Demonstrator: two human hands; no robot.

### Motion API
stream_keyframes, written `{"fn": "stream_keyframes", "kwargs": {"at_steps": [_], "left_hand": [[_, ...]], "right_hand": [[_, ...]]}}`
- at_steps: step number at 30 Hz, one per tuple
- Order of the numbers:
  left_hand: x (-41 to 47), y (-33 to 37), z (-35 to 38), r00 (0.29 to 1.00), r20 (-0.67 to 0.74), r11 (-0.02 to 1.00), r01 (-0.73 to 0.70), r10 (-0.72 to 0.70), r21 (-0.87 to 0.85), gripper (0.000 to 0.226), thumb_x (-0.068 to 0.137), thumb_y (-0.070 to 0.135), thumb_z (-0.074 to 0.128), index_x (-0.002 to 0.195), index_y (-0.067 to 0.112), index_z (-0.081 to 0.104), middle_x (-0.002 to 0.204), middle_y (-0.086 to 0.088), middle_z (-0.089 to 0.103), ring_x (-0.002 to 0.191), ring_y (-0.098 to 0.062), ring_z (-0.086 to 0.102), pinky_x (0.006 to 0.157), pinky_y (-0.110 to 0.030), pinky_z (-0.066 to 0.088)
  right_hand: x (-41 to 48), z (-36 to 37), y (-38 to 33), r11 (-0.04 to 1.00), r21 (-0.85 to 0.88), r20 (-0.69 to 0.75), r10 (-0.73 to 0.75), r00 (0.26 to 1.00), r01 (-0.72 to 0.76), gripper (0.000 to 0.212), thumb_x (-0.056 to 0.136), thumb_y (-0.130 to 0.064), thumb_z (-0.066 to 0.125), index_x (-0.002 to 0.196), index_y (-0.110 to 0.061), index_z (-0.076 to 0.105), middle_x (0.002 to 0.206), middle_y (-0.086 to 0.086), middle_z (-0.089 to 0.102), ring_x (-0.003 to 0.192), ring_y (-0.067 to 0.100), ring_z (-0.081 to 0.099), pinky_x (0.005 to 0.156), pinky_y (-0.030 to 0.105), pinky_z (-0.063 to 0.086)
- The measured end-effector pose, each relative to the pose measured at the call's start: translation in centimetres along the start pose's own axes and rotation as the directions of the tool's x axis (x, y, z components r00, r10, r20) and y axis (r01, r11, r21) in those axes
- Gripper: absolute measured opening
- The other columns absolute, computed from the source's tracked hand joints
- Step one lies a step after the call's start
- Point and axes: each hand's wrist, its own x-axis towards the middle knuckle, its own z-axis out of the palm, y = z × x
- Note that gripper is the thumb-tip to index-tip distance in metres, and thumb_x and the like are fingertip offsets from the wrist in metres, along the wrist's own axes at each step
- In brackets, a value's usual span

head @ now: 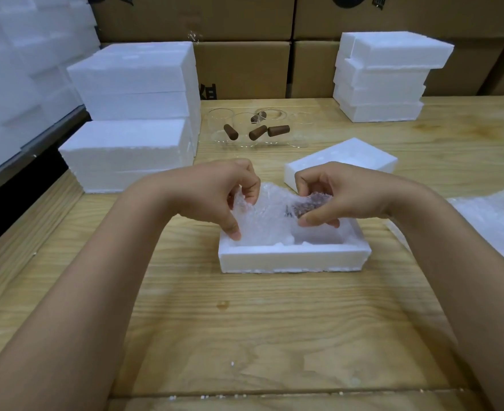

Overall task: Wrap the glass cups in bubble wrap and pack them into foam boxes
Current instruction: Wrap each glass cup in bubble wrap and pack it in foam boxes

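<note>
Hands pinch a bubble-wrapped cup (pixel 277 212) over the open foam box (pixel 293 258) on the bench (pixel 244 336); left hand (pixel 215 192) grips the wrap's end; right hand (pixel 338 194) grips the handle end. Bare cups (pixel 246 130) stand behind.

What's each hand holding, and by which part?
Both hold the clear bubble-wrapped cup bundle over the open white foam box: left hand pinches its left end, right hand grips the brown handle end.

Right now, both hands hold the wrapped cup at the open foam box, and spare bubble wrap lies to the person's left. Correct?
No: the head view shows the spare bubble wrap on the person's right. The left hand and right hand do hold the wrapped cup at the open foam box.
</note>
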Motion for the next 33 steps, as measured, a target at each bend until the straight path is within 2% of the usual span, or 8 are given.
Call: {"fn": "stream_keyframes", "kwargs": {"at_steps": [5,11,19,23,26,28,30,33], "left_hand": [[0.1,0.3,0.0,1.0,-0.022,0.995,0.005,-0.002,0.096,0.031,0.067,0.009,0.081,0.08,0.023,0.057,0.097,0.013,0.047,0.085,-0.015,0.054,0.084,-0.045,0.05],[-0.8,0.3,-0.6,0.999,0.003,0.995,0.036,-0.036,-0.096,0.024,0.066,0.044,0.081,0.076,0.026,0.069,0.098,0.015,0.055,0.084,-0.006,0.058,0.091,-0.039,0.049],[-0.5,0.8,-0.3,1.0,-0.008,0.999,0.024,-0.024,0.044,0.02,0.064,0.035,0.086,0.063,0.032,0.066,0.087,0.014,0.06,0.086,-0.013,0.058,0.085,-0.044,0.051],[-0.7,0.9,-0.6,0.999,0.012,0.994,0.049,-0.05,0.1,0.021,0.062,0.042,0.084,0.069,0.035,0.066,0.094,0.011,0.064,0.091,-0.01,0.061,0.087,-0.043,0.051],[-1.3,0.9,-1.2,0.997,0.014,0.996,0.069,-0.07,0.062,0.034,0.057,0.059,0.081,0.08,0.037,0.069,0.097,0.014,0.069,0.089,-0.003,0.065,0.086,-0.039,0.054],[-1.9,0.8,-1.9,0.998,-0.031,0.998,0.05,-0.052,-0.041,0.047,0.056,0.07,0.073,0.09,0.037,0.07,0.098,0.025,0.067,0.085,-0.002,0.068,0.076,-0.033,0.057],[-2.3,0.7,-2.4,0.989,-0.149,0.989,-0.001,-0.022,-0.148,0.049,0.064,0.073,0.07,0.093,0.033,0.069,0.094,0.027,0.068,0.077,-0.005,0.07,0.059,-0.026,0.054],[-1.6,-0.5,-2.0,0.901,-0.427,0.978,-0.016,-0.077,-0.21,0.039,0.076,0.065,0.064,0.089,0.029,0.068,0.088,0.019,0.07,0.059,-0.005,0.063,0.055,-0.019,0.045]], "right_hand": [[0.3,0.4,-0.3,0.979,-0.205,-0.119,-0.035,0.992,0.01,0.038,0.072,-0.007,0.076,0.065,-0.019,0.041,0.051,-0.014,0.042,0.046,0.01,0.048,0.046,0.021,0.042],[0.4,1.0,-0.5,0.94,-0.34,-0.16,-0.041,0.986,-0.016,0.037,0.072,-0.01,0.074,0.064,-0.02,0.039,0.05,-0.017,0.042,0.048,0.011,0.048,0.048,0.029,0.046],[0.3,1.4,-1.0,0.933,-0.354,-0.156,0.015,0.988,-0.07,0.033,0.073,-0.013,0.076,0.068,-0.019,0.043,0.062,-0.008,0.046,0.055,0.012,0.054,0.059,0.039,0.049],[-0.8,0.0,-2.1,0.915,-0.384,-0.114,0.088,0.99,-0.125,0.031,0.067,-0.044,0.08,0.088,-0.034,0.059,0.088,-0.013,0.063,0.079,0.008,0.061,0.068,0.022,0.049],[-2.4,-2.5,-2.4,0.973,-0.181,-0.305,0.086,0.948,-0.146,0.042,0.064,-0.067,0.065,0.095,-0.039,0.066,0.082,-0.018,0.069,0.064,0.002,0.065,0.056,0.021,0.05],[-2.2,-3.1,-1.1,0.984,-0.124,-0.551,0.039,0.834,-0.128,0.026,0.077,-0.059,0.062,0.09,-0.038,0.069,0.081,-0.019,0.068,0.063,-0.004,0.06,0.056,0.02,0.042],[-1.1,-2.6,0.4,0.976,-0.101,-0.65,0.083,0.756,-0.195,0.02,0.083,-0.048,0.066,0.091,-0.031,0.071,0.093,-0.016,0.067,0.073,-0.002,0.054,0.058,0.019,0.038],[0.4,-1.4,2.1,0.915,-0.169,-0.521,0.232,0.822,-0.366,0.023,0.08,-0.048,0.07,0.092,-0.029,0.071,0.108,-0.007,0.064,0.1,0.01,0.052,0.069,0.022,0.042]]}}
